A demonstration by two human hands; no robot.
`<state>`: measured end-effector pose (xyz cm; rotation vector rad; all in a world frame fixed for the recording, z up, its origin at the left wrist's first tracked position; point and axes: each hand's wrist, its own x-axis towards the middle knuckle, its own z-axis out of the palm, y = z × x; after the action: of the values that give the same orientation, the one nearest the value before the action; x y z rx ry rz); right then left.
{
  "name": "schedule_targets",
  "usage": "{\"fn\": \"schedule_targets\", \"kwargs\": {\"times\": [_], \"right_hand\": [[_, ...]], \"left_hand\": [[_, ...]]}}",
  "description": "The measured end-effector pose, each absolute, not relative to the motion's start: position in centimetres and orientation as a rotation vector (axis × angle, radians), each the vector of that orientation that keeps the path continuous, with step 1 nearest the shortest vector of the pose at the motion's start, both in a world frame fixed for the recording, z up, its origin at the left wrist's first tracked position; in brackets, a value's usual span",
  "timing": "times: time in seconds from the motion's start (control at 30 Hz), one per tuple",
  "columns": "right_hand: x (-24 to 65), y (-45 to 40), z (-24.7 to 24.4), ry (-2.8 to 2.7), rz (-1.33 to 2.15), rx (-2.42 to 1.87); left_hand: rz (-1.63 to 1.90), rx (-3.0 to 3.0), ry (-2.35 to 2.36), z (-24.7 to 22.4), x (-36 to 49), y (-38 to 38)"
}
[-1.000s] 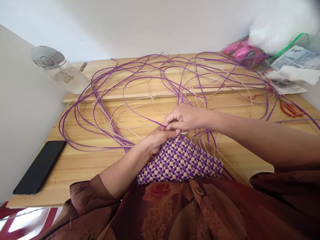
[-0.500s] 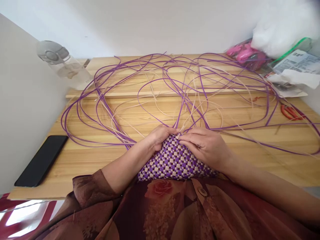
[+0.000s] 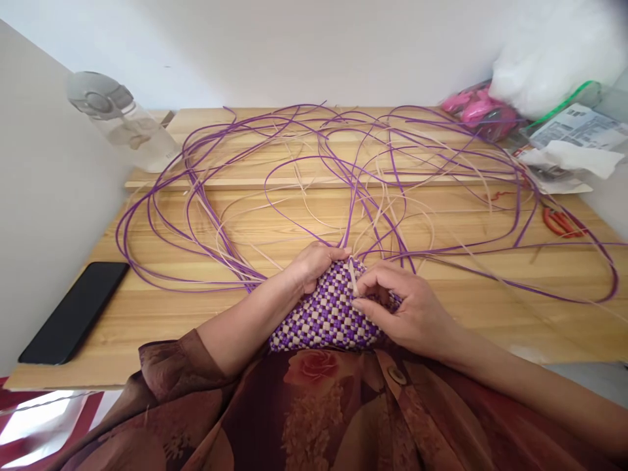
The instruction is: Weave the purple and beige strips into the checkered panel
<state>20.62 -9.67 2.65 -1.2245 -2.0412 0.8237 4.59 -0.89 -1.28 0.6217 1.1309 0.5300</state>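
Observation:
A purple and cream woven piece (image 3: 321, 317) lies against my front at the table edge. My left hand (image 3: 316, 267) is closed on its upper left edge, thumb and fingers gripping the weave. In a pinch between thumb and forefinger, my right hand (image 3: 392, 297) holds a cream strip (image 3: 354, 278) that runs down over the face of the weave from its top edge. Long loose purple strands (image 3: 360, 190) and cream ones fan out from the top of the piece across the table. My right hand hides the right part of the weave.
A black phone (image 3: 73, 314) lies at the left, with a grey-lidded clear bottle (image 3: 125, 124) behind it. Orange-handled pliers (image 3: 562, 222) rest at the right. Behind them are papers (image 3: 572, 127), a pink bundle (image 3: 483, 111) and a white bag (image 3: 534, 59). Looped strands cover much of the wooden table (image 3: 161, 320).
My right hand has moved down and slightly right from the top edge, drawing the cream strip over the weave. My left hand keeps its grip. The view has shifted slightly.

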Motion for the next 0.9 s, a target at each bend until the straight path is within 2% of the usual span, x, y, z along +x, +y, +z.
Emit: {"fn": "schedule_targets", "kwargs": {"times": [0.13, 0.43, 0.6, 0.8, 0.9], "right_hand": [[20.1, -9.9, 1.9, -1.943, 0.721, -1.170], [20.1, -10.6, 1.1, -1.848, 0.949, -1.211], [20.3, -10.0, 0.9, -1.749, 1.047, -1.286], [20.2, -10.1, 1.5, -1.748, 1.128, -1.308], [19.9, -10.0, 1.6, -1.701, 1.174, -1.329]], "left_hand": [[0.613, 0.754, 1.122, -1.3, 4.7, -1.2], [0.471, 0.889, 1.011, -0.7, 4.0, -1.3], [0.577, 0.949, 1.050, -1.1, 4.2, -1.3], [0.468, 1.096, 0.961, -1.1, 3.6, -1.3], [0.531, 1.165, 0.941, -1.1, 3.6, -1.4]]}}
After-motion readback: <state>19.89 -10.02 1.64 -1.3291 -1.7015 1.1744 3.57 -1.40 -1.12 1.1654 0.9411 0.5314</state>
